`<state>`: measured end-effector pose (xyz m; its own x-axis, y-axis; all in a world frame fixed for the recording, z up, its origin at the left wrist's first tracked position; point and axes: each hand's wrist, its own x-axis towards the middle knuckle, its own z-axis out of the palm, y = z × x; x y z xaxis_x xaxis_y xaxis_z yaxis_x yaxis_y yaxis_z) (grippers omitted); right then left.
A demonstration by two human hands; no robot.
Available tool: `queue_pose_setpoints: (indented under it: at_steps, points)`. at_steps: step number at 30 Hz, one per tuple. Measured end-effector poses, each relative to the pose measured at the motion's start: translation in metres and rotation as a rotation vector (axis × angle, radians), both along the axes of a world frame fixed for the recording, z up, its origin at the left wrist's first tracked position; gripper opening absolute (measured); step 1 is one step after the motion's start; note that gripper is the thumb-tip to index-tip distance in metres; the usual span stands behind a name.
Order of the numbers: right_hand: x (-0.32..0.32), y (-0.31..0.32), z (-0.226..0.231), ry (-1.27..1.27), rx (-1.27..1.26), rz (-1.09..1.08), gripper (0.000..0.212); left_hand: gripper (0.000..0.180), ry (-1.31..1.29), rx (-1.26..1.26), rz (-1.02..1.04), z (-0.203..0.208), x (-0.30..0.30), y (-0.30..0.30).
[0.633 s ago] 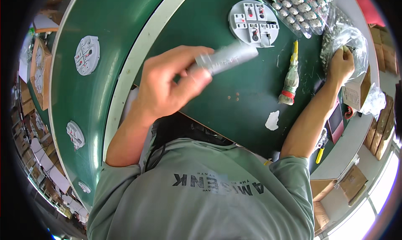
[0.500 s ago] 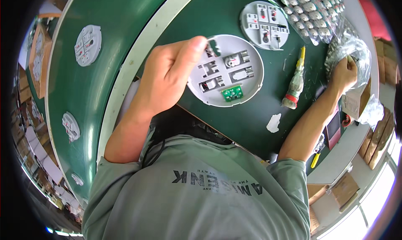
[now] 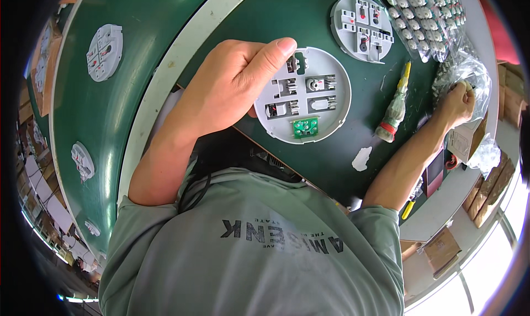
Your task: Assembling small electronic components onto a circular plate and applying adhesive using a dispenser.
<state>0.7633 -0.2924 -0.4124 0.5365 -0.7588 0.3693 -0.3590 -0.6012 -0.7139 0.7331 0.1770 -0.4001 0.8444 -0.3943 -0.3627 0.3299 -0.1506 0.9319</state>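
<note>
My left hand (image 3: pixel 234 87) grips the upper left rim of a round grey plastic housing (image 3: pixel 323 120), thumb on top. The housing is tilted with its recessed inside up, and it has several slots with metal clips. A small green circuit board (image 3: pixel 306 128) sits in its lower part. At the far right, my right hand (image 3: pixel 457 105) is closed, fingertips pinched together at the mouth of a clear plastic bag (image 3: pixel 476 76). Something small and dark shows at those fingertips, too small to name.
A second round grey housing (image 3: pixel 361 29) lies beyond, beside a bubble tray of small parts (image 3: pixel 422 12). A brush with a wrapped handle (image 3: pixel 394 109) and a white scrap (image 3: pixel 361 158) lie on the green table. At left, more grey housings (image 3: pixel 105 52) rest on a green belt (image 3: pixel 132 95).
My right hand has drawn back slightly from inside the bag, its fingers now curled together. The held housing has turned a little and shifted slightly right in view. The whole view has shifted slightly.
</note>
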Motion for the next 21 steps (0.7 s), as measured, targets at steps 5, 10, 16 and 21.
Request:
queue_pose_setpoints:
  at_steps: [5, 10, 16, 21]
  points:
    - [0.001, -0.001, -0.003, -0.051, 0.032, 0.002, 0.018, 0.066, -0.024, 0.001, 0.007, 0.000, 0.004, -0.001]
    - [-0.001, -0.023, -0.013, -0.098, 0.046, 0.027, 0.015, 0.066, -0.024, -0.009, -0.006, -0.002, 0.007, 0.000]
    - [0.003, -0.024, -0.012, -0.209, 0.108, 0.056, 0.021, 0.066, -0.040, 0.000, -0.055, 0.000, 0.013, 0.004]
    - [0.004, -0.015, -0.007, -0.159, 0.105, 0.005, 0.024, 0.066, -0.052, -0.014, -0.041, -0.002, 0.014, 0.000]
